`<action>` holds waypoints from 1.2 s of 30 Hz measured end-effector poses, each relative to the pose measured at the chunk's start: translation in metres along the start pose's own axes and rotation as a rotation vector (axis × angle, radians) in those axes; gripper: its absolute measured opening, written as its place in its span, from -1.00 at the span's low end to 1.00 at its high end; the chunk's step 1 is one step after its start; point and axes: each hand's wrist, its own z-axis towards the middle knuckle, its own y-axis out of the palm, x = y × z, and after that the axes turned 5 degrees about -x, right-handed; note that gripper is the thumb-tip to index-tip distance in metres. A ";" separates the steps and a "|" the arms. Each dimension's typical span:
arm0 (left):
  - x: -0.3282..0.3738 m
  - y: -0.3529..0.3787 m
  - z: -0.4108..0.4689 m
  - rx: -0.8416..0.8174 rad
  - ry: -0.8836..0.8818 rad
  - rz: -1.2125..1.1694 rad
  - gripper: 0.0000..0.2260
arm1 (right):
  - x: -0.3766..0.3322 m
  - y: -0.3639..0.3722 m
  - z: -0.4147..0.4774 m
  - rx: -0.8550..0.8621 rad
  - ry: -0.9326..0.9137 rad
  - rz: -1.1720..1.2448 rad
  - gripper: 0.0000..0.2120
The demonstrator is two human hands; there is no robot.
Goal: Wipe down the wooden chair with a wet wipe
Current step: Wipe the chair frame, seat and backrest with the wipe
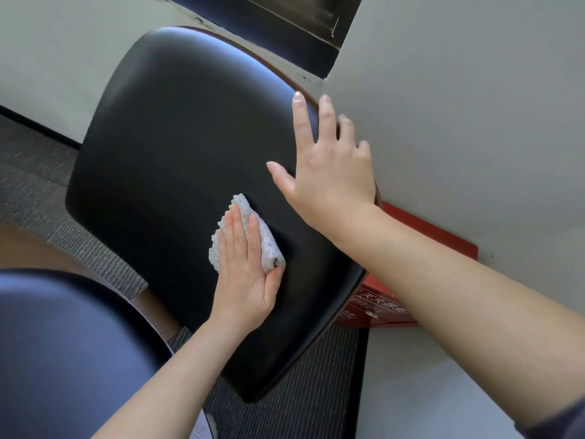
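Note:
The chair's black padded seat (174,137) fills the middle of the view, tilted, with a thin brown wooden rim (354,297) showing along its right edge. A crumpled white wet wipe (267,243) lies on the seat's lower right part. My left hand (243,274) presses flat on the wipe with straight fingers, the thumb beside the wipe's folded edge. My right hand (329,172) rests on the seat's right edge with its fingers spread and holds nothing.
A pale wall (459,106) stands close against the chair's right side. A red box (380,308) with printed characters sits at the wall's foot behind the seat. Grey ribbed carpet (31,172) lies underneath. A second dark padded surface (63,343) is at the lower left.

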 end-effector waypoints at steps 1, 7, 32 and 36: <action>-0.004 -0.001 0.004 0.007 0.003 0.010 -0.36 | 0.000 0.001 -0.002 0.013 0.004 -0.009 -0.20; -0.023 -0.017 0.033 0.063 -0.206 0.005 -0.34 | -0.002 0.005 -0.006 0.034 0.041 -0.020 -0.21; 0.017 -0.020 0.055 0.156 -0.641 -0.307 -0.33 | -0.033 -0.004 0.065 0.010 -0.135 -0.067 -0.30; -0.007 -0.046 0.096 0.249 -0.780 -0.312 -0.39 | -0.034 -0.003 0.065 0.022 -0.139 -0.068 -0.30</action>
